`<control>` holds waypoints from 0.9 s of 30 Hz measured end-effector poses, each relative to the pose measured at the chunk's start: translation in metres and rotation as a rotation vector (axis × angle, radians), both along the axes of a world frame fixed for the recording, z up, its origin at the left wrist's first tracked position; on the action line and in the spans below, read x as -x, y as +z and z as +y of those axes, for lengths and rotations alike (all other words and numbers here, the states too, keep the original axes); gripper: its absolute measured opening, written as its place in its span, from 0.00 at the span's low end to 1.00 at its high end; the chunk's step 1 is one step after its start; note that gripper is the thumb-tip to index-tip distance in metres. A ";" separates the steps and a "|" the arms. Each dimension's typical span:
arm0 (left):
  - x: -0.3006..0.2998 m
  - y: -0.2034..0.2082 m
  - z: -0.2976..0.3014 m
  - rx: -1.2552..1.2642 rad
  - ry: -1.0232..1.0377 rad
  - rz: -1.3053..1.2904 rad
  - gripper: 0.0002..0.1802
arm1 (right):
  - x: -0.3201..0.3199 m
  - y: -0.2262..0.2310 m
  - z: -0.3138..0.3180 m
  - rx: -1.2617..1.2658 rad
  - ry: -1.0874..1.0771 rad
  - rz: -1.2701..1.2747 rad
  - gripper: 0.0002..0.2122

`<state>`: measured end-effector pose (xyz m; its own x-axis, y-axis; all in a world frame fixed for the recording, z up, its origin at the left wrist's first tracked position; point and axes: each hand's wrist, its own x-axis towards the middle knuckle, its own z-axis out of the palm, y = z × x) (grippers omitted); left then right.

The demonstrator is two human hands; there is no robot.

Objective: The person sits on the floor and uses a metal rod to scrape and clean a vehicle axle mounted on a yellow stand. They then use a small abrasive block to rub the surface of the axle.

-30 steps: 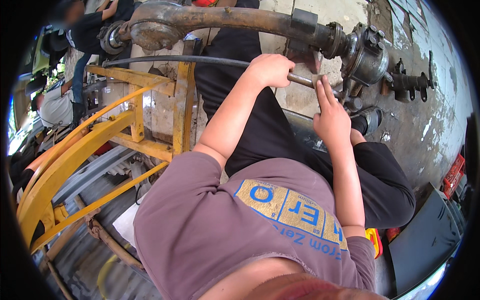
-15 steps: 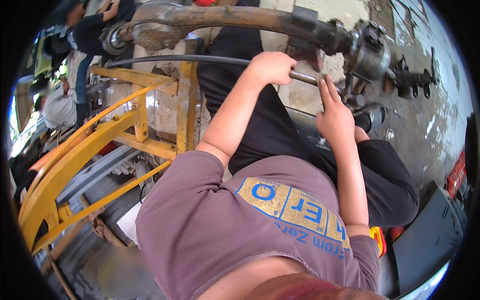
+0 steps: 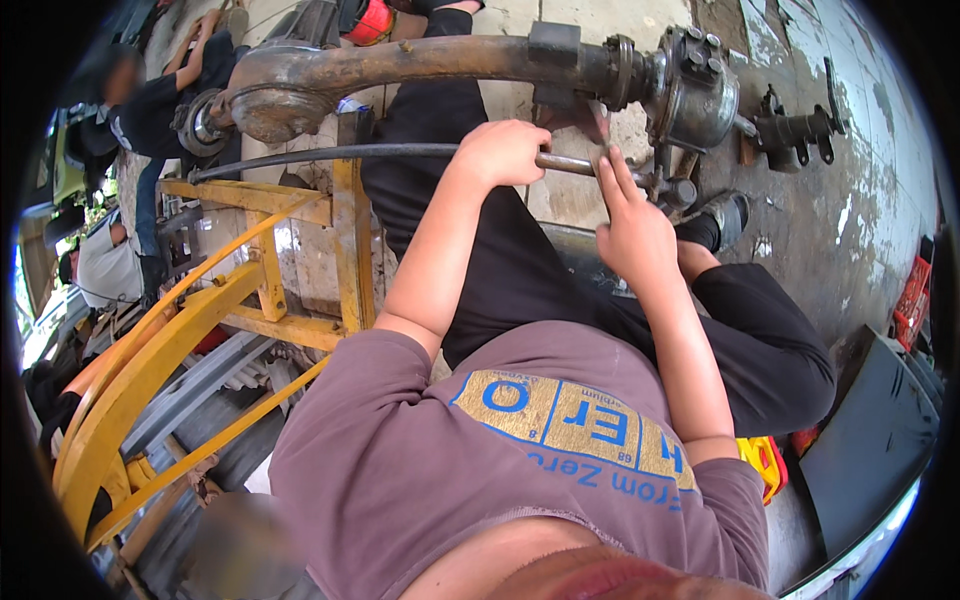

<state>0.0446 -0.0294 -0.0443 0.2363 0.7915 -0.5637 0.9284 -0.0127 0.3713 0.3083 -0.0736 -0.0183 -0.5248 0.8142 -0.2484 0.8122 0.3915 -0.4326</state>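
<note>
My left hand [image 3: 505, 153] is closed around a long metal rod [image 3: 360, 151], dark along its left stretch and bare steel near the right end. My right hand [image 3: 637, 228] has two fingers stretched out across the rod's bare right part, with the thumb apart below it. Just beyond the fingers is a round metal joint [image 3: 679, 193]. A large rusty vehicle axle [image 3: 440, 62] lies beyond the rod, roughly alongside it. At its right end is a greasy hub housing [image 3: 695, 95].
A yellow metal frame [image 3: 352, 250] stands at my left. Another person [image 3: 150, 125] is at the upper left, with a red object [image 3: 368, 22] near the top edge. A slotted black metal part [image 3: 795, 135] lies right of the axle. A grey panel [image 3: 868, 440] leans at the lower right.
The view has shifted, so the axle and both hands appear further left. My left hand keeps its grip on the rod, and my right fingers stay at its right end.
</note>
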 end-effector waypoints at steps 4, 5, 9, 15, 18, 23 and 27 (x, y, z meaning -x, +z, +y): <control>0.005 -0.001 0.002 -0.006 0.001 0.005 0.20 | -0.003 0.004 -0.011 0.017 0.039 -0.044 0.44; 0.001 -0.001 0.001 -0.012 -0.010 -0.013 0.20 | -0.008 0.005 -0.014 0.045 0.048 -0.057 0.44; 0.004 0.000 0.007 -0.049 -0.020 -0.010 0.20 | 0.002 -0.010 0.000 -0.081 0.013 0.028 0.45; 0.002 -0.001 0.004 -0.043 -0.027 -0.003 0.22 | -0.001 0.001 -0.006 -0.026 0.011 0.033 0.43; 0.003 -0.002 0.005 -0.038 -0.010 -0.026 0.22 | -0.002 -0.003 -0.008 -0.045 0.007 0.047 0.42; 0.002 -0.004 0.004 -0.072 0.001 -0.043 0.21 | 0.001 0.000 -0.007 -0.019 -0.001 0.058 0.41; 0.003 -0.009 0.002 -0.063 -0.013 -0.045 0.22 | -0.003 -0.007 -0.018 -0.043 0.024 0.028 0.43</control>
